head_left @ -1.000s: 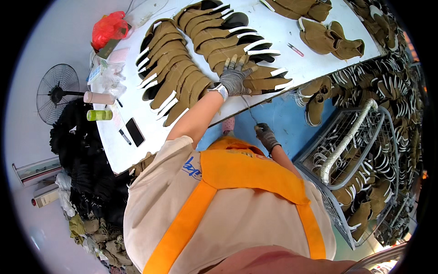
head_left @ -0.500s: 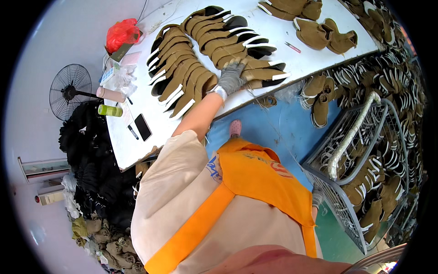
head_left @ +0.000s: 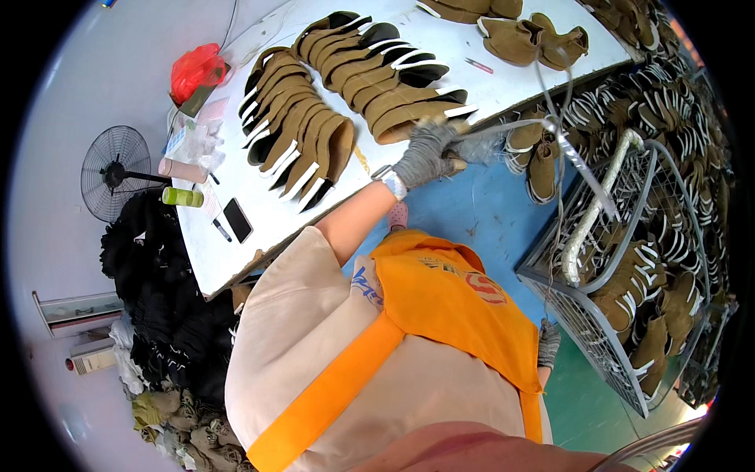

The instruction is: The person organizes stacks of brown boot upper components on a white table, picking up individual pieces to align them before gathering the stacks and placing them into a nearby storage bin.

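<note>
My left hand (head_left: 429,153), in a grey glove, is off the table's near edge, beside the end of the right-hand row of shoes. Its fingers are closed, partly blurred, on a thin pale cord (head_left: 515,126) that trails to the right and loops in the air. Brown shoes with white edges (head_left: 413,110) form two overlapping rows on the white table (head_left: 346,193). My right hand (head_left: 548,346), also gloved, is low between the orange apron (head_left: 452,315) and the wire cart. The cord's lower end hangs near its fingertips; its grip is unclear.
Right of me stands a wire cart (head_left: 605,287) filled with brown shoes; more are heaped behind it. On the table lie a phone (head_left: 237,220), a green bottle (head_left: 182,197), a red bag (head_left: 198,72) and a small pink-handled tool (head_left: 478,65). A fan (head_left: 116,171) stands left.
My left hand has lifted off the shoes and moved toward me, past the table edge. The cord now loops in the air. More of my right hand shows beside the apron.
</note>
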Motion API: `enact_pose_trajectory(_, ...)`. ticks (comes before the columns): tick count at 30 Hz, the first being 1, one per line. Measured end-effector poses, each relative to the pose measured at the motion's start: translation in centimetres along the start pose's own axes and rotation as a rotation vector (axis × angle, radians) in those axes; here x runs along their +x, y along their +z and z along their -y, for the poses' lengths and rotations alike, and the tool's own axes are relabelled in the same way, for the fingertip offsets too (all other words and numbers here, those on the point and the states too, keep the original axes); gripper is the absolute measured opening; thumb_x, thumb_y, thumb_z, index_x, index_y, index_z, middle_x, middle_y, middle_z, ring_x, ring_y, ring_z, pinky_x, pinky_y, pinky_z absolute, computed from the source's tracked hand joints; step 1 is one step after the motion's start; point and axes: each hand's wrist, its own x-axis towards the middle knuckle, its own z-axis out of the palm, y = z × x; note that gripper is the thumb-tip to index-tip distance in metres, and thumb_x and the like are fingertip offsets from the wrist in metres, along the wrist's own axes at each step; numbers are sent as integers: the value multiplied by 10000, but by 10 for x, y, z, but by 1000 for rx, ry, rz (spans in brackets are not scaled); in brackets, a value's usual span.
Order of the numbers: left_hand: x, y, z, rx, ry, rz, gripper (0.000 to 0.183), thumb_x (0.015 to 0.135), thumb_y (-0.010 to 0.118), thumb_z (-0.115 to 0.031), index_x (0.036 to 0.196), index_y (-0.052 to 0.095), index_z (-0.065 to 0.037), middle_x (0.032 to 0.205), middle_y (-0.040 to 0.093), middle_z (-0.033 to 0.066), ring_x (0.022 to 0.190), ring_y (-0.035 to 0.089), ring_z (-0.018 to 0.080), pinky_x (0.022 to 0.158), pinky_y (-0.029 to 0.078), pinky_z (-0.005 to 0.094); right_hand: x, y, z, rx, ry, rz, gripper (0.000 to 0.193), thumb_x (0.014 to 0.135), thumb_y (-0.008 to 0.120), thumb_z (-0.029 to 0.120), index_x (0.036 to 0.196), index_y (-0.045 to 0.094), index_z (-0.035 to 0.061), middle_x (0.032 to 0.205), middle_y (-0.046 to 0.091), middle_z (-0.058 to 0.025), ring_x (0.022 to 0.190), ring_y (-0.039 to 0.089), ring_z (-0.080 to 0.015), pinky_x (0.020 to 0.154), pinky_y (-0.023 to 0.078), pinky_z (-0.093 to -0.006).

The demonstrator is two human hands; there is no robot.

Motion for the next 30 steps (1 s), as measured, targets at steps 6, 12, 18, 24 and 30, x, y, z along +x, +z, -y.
enact_pose_trajectory(6, -59, 46, 19, -388, -118, 176, 299, 984, 501, -349, 1099, 694, -152, 1121, 658, 100, 1036, 576, 305, 952, 400, 408, 34, 13, 68, -460, -234, 73, 152, 922, 536, 154, 964, 672, 101, 775, 653, -138, 652, 588, -329, 596, 463, -437)
enact_pose_trajectory(12, -133, 51, 26, -1142, -749, 169, 341, 973, 603, -222, 1221, 610, 12, 1131, 681, 101, 1077, 614, 190, 959, 461, 306, 53, 42, 34, -648, -191, 85, 205, 942, 539, 221, 918, 679, 74, 774, 660, -146, 672, 594, -335, 616, 456, -442)
enact_pose_trajectory(18, -204, 55, 66, -1263, -1056, 178, 516, 943, 648, -263, 1363, 499, -4, 1211, 641, 132, 1160, 581, 188, 975, 454, 288, 52, 14, 125, -170, 257, 124, 374, 929, 564, 384, 909, 702, 37, 893, 688, -211, 817, 621, -382, 746, 445, -505)
enact_pose_trajectory(24, -188, -40, 67, -893, -948, 36, 448, 920, 678, -246, 1274, 538, -8, 1253, 599, 142, 1100, 581, 234, 913, 473, 319, 75, 52, 94, -669, -8, 265, 515, 911, 551, 532, 795, 687, 49, 821, 669, -195, 755, 614, -342, 712, 442, -506)
enact_pose_trajectory(30, -146, -160, 248, -446, -707, -550, 378, 901, 674, -214, 1221, 595, -28, 1147, 634, 175, 1003, 615, 291, 873, 490, 347, 92, 59, 317, -45, 59, 427, 529, 931, 570, 538, 722, 652, 59, 748, 652, -126, 693, 579, -270, 704, 455, -464)
